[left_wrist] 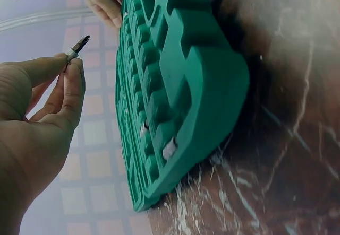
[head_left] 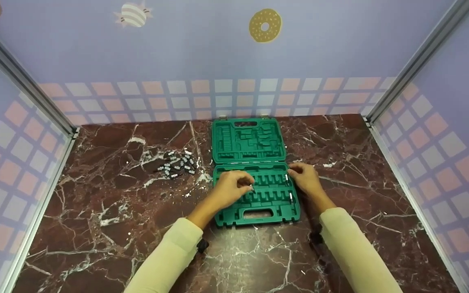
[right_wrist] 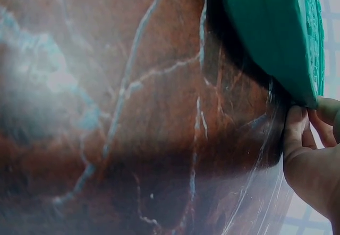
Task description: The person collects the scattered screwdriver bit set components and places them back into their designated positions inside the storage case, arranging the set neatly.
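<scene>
A green plastic tool case (head_left: 227, 217) lies opened flat on the marbled table, its slotted half nearer me. Over those slots my left hand (head_left: 229, 189) pinches a bit socket (left_wrist: 77, 48) between thumb and fingertips. It has a silver sleeve and a dark, pointed tip that looks cross-shaped; in the left wrist view it is held apart from the case. At the right rim, near the hinge, my right hand (head_left: 307, 179) grips the case edge with thumb and fingers (right_wrist: 296, 123). Two silver bit sockets, an upper one (head_left: 287, 178) and a lower one (head_left: 291, 197), sit in right-hand slots.
Left of the case lies a loose pile of silver and dark bit sockets (head_left: 177, 165). The moulded lid (head_left: 248, 140) rests flat behind the slotted half. Patterned walls (head_left: 234, 49) enclose the table (head_left: 136, 244) at the back and both sides.
</scene>
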